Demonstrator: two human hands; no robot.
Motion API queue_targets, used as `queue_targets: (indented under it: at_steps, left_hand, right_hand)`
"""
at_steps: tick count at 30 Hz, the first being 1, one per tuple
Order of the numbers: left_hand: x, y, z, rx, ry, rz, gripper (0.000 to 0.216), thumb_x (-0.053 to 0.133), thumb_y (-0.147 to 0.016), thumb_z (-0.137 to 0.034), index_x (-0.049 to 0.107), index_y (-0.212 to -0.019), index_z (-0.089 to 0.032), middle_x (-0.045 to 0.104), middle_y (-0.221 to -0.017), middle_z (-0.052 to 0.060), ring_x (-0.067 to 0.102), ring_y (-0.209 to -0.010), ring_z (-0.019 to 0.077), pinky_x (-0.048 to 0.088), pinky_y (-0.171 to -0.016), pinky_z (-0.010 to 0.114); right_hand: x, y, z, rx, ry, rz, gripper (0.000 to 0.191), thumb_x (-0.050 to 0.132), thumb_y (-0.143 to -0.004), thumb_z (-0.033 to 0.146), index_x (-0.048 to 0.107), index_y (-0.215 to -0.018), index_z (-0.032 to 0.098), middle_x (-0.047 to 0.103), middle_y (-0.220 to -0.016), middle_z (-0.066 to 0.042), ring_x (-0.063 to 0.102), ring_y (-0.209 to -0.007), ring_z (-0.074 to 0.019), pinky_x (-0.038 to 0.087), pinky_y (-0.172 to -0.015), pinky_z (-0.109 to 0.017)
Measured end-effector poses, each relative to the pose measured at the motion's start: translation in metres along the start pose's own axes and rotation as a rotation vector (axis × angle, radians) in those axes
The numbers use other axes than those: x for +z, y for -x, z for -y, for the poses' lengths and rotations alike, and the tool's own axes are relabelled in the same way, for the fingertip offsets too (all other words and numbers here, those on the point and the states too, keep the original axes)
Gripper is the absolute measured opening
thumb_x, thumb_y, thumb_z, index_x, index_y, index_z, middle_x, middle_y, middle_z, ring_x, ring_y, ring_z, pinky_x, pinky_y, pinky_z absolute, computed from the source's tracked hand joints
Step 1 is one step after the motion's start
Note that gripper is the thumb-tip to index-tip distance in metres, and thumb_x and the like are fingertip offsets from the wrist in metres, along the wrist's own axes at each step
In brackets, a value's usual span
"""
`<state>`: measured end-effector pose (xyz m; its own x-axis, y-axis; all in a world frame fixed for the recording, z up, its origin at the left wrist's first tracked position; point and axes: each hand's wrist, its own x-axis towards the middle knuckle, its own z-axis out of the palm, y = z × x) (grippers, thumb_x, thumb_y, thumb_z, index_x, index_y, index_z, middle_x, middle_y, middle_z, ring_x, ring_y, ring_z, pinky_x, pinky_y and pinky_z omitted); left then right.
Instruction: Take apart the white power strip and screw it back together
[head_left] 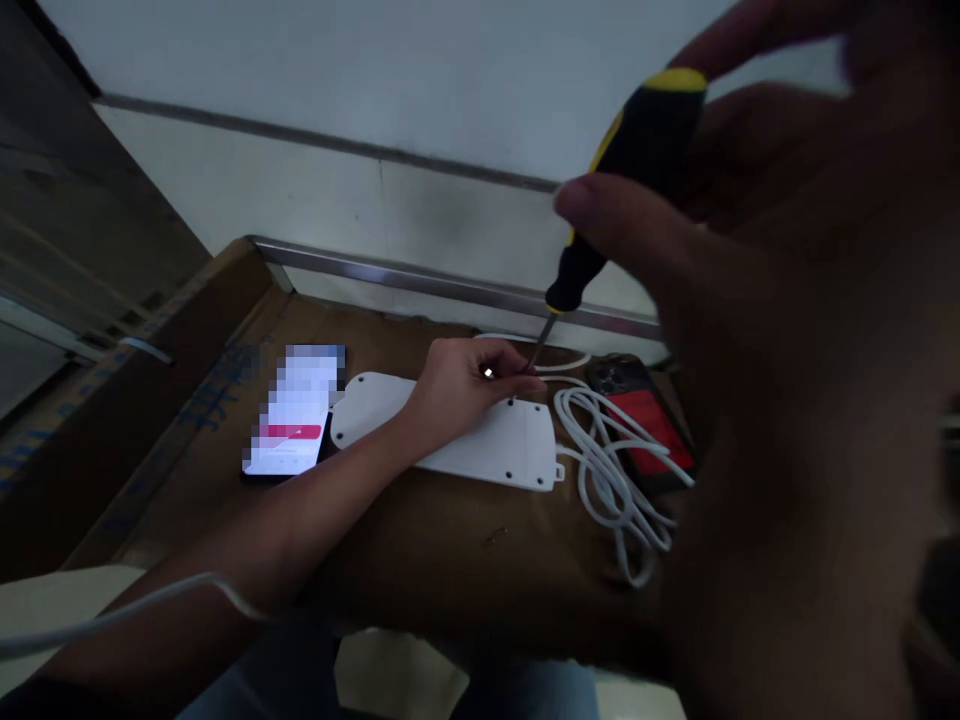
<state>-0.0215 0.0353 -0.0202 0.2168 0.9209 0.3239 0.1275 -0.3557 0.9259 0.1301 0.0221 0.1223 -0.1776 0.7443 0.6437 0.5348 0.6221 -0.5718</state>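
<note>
Close to the camera, my right hand is wrapped round the black and yellow handle of a screwdriver, whose thin shaft slants down to the left. My left hand reaches over a white power strip, thumb and forefinger pinched at the screwdriver's tip; anything small between them is hidden. The strip seems to lie underside up, with dark screw holes along its edges and a small loop at its right end. Part of it is covered by my left hand and forearm.
A lit phone lies left of the strip. A coiled white cable sits at its right, partly over a dark phone with a red panel. Brown cardboard covers the surface, with a metal rail and pale wall behind.
</note>
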Motion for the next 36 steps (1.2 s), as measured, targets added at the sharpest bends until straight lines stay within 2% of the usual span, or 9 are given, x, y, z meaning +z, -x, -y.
queue_targets:
  at_steps: [2,4,5,10,12,15,21,27,36]
  left_hand:
    - [0.0,0.0,0.0,0.007,0.002,-0.014,0.03,0.089,-0.073,-0.042,0.074,-0.071,-0.016,0.072,-0.069,-0.001,0.056,-0.064,0.009,0.044,-0.064,0.023]
    - [0.0,0.0,-0.002,0.002,-0.011,-0.02,0.034,0.09,-0.072,-0.044,0.071,-0.069,-0.016,0.071,-0.069,-0.001,0.056,-0.064,0.0089,0.043,-0.064,0.023]
    - [-0.001,0.0,-0.003,0.0,-0.016,-0.016,0.035,0.089,-0.072,-0.045,0.072,-0.07,-0.015,0.072,-0.07,0.0,0.057,-0.065,0.0092,0.044,-0.064,0.023]
    - [-0.006,-0.003,-0.009,0.028,-0.045,0.163,0.028,0.073,-0.089,-0.042,0.08,-0.1,-0.017,0.081,-0.095,0.004,0.068,-0.077,0.0124,0.05,-0.071,0.024]
    - [-0.009,-0.005,-0.01,0.036,-0.037,0.233,0.028,0.069,-0.092,-0.038,0.08,-0.107,-0.018,0.082,-0.102,0.005,0.072,-0.085,0.0141,0.053,-0.076,0.025]
    - [-0.012,-0.007,-0.01,0.037,-0.017,0.246,0.025,0.07,-0.091,-0.036,0.081,-0.105,-0.018,0.082,-0.101,0.004,0.074,-0.091,0.0159,0.054,-0.083,0.026]
    - [-0.011,-0.005,-0.009,0.062,-0.057,0.217,0.022,0.074,-0.089,-0.035,0.081,-0.101,-0.018,0.082,-0.094,0.002,0.072,-0.084,0.0149,0.052,-0.077,0.025]
    - [-0.009,-0.003,-0.008,0.08,-0.023,0.185,0.014,0.075,-0.088,-0.027,0.081,-0.096,-0.018,0.081,-0.089,0.001,0.071,-0.08,0.0119,0.051,-0.075,0.023]
    - [-0.007,-0.002,-0.008,-0.002,0.0,0.148,0.016,0.077,-0.086,-0.03,0.081,-0.096,-0.017,0.081,-0.093,0.002,0.073,-0.088,0.0141,0.056,-0.081,0.024]
  right_hand:
    - [0.012,0.001,0.001,0.011,0.049,-0.078,0.056,0.073,-0.081,0.037,0.053,-0.123,0.005,0.06,-0.102,-0.006,0.06,-0.075,-0.0035,0.044,-0.059,-0.021]
    - [0.023,0.003,0.0,0.013,0.002,-0.159,0.046,0.073,-0.08,0.032,0.056,-0.116,0.008,0.056,-0.087,-0.001,0.052,-0.07,0.0007,0.043,-0.06,-0.017]
    - [0.027,0.004,-0.002,0.026,-0.03,-0.198,0.047,0.075,-0.079,0.031,0.058,-0.117,0.01,0.055,-0.088,0.0,0.052,-0.073,0.0018,0.046,-0.063,-0.016]
    - [0.035,0.013,-0.02,0.068,-0.309,-0.388,0.049,0.08,-0.076,0.031,0.063,-0.118,0.014,0.057,-0.097,-0.003,0.05,-0.078,0.0011,0.052,-0.067,-0.017]
    - [0.037,0.016,-0.028,0.037,-0.411,-0.392,0.049,0.077,-0.08,0.033,0.06,-0.122,0.015,0.059,-0.104,-0.004,0.056,-0.084,-0.0016,0.056,-0.073,-0.02]
    - [0.043,0.023,-0.038,-0.017,-0.436,-0.327,0.053,0.075,-0.082,0.034,0.053,-0.128,0.019,0.06,-0.113,-0.004,0.061,-0.093,-0.0035,0.058,-0.08,-0.021]
    - [0.053,0.049,-0.053,0.116,-0.286,-0.319,0.043,0.082,-0.075,0.037,0.065,-0.109,0.015,0.061,-0.101,-0.003,0.057,-0.082,0.0016,0.052,-0.075,-0.014]
    - [0.059,0.066,-0.062,0.135,-0.352,-0.344,0.055,0.087,-0.065,0.031,0.046,-0.096,0.014,0.052,-0.087,0.003,0.057,-0.074,0.0009,0.053,-0.072,-0.015]
    - [0.056,0.069,-0.061,0.234,-0.158,-0.346,0.036,0.082,-0.073,0.038,0.06,-0.08,0.01,0.06,-0.08,-0.001,0.053,-0.07,0.0009,0.044,-0.065,-0.015]
